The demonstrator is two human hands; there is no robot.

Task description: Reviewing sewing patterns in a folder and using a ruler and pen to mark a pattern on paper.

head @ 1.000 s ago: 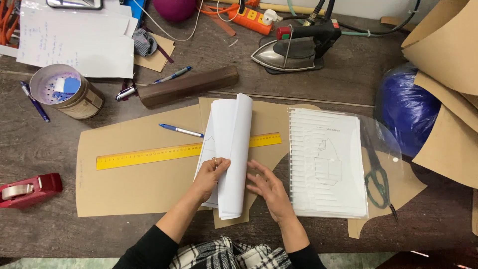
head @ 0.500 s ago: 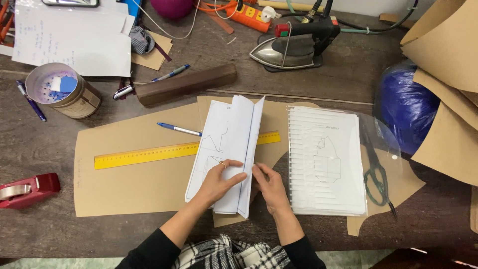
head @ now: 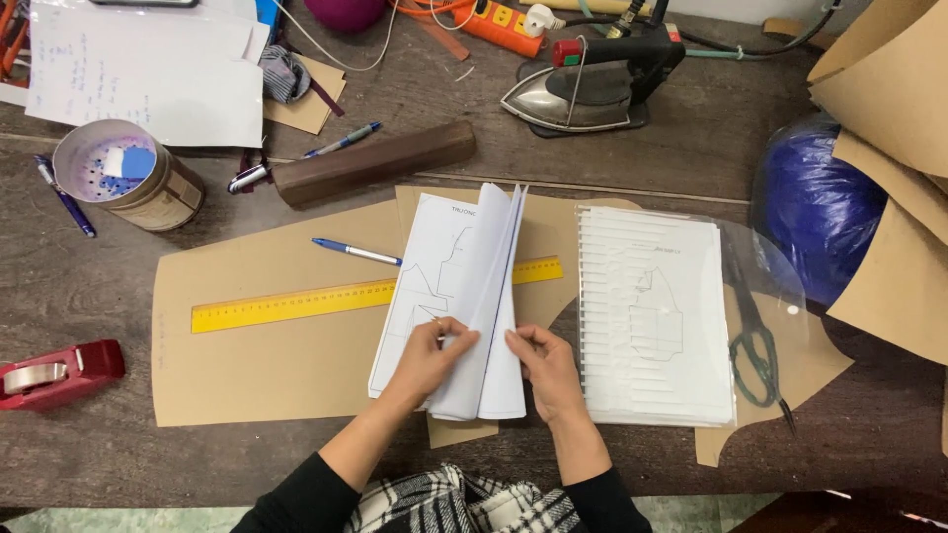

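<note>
- A sheaf of white paper sheets is held over the brown card pattern, across the yellow ruler.
- One sheet is pinched by the left hand.
- The lower edge is gripped by the right hand.

The booklet hides the yellow ruler's middle stretch.

The work surface was a dark, worn wooden table. Brown card pattern pieces lay flat across its middle. A red tape dispenser sat at the left edge, with a round tin beyond it toward the far left corner. An iron stood near the far edge, and a blue bag rested toward the right edge.
</note>
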